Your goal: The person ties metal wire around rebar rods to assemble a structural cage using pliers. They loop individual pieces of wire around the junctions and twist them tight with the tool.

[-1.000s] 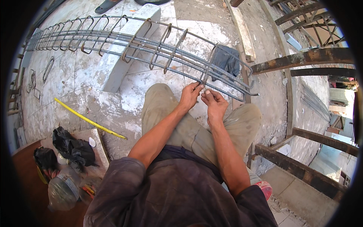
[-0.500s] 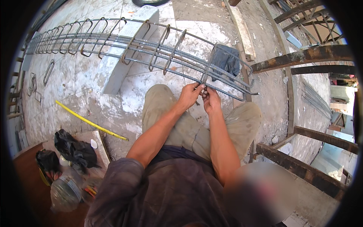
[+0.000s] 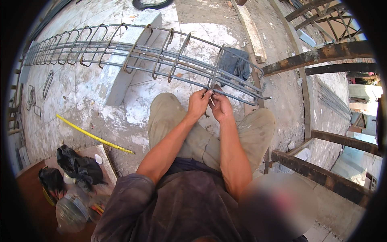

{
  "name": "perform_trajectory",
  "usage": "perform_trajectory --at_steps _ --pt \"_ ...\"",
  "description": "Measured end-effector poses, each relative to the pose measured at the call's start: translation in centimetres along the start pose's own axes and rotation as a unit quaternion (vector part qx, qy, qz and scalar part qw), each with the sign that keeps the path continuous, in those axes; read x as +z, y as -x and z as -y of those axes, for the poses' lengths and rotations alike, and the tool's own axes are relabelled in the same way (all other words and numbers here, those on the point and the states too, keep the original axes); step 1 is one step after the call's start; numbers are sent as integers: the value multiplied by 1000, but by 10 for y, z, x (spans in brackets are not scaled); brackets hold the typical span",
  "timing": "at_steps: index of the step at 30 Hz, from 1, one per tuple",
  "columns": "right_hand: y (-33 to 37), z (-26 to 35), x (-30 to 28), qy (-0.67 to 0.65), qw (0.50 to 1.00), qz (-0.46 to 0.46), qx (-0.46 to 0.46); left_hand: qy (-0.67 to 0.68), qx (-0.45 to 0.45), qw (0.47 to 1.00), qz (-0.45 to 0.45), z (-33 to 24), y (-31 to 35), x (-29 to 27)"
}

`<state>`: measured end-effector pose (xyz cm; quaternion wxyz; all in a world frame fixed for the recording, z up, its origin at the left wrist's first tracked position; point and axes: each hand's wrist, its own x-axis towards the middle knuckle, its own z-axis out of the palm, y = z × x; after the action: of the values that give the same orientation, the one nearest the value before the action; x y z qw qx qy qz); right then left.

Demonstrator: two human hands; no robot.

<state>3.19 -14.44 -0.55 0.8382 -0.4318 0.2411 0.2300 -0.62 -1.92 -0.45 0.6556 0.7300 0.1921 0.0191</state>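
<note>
A long rebar cage (image 3: 177, 78) with several bent stirrups crosses in front of me, left to right. My left hand (image 3: 198, 104) is closed, thumb and fingers pinched where a stirrup (image 3: 216, 68) near the cage's right end meets the nearest bar. Right beside it, my right hand (image 3: 221, 107) is also closed, its fingertips at the same joint. Whatever the fingers grip is too small to make out. A short dark piece hangs below my left fingers. Behind the cage's right end lies a dark plastic bag (image 3: 234, 62).
A grey block (image 3: 117, 89) supports the cage. Loose stirrups (image 3: 48, 85) and a yellow strip (image 3: 94, 135) lie on the floor at left, near black bags (image 3: 82, 167) and a clear bag (image 3: 71, 213). Timber beams (image 3: 322, 56) stand at right; a black coil (image 3: 151, 5) lies far off.
The view has shifted slightly, moving the cage a little left in the picture. My right hand has turned somewhat, its palm showing more; both hands stay at the same joint.
</note>
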Motion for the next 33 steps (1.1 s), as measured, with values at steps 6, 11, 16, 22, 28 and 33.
perform_trajectory --at_steps 6,11,16,22,28,33 --pt "66 76 30 686 673 -66 -269 12 -15 1000 -7 6 -3 -1" --pt "9 107 37 844 473 99 -234 60 -10 998 -13 2 -1 3" --pt "-22 114 67 923 325 160 -132 50 -50 996 44 7 -3 0" --pt "12 95 85 879 418 88 -214 33 -39 998 41 11 -5 -3" --pt "50 59 83 806 556 -42 -198 -80 123 981 -127 30 -3 -5" --pt "64 34 54 744 611 -142 -232 18 -68 997 -37 -11 12 -5"
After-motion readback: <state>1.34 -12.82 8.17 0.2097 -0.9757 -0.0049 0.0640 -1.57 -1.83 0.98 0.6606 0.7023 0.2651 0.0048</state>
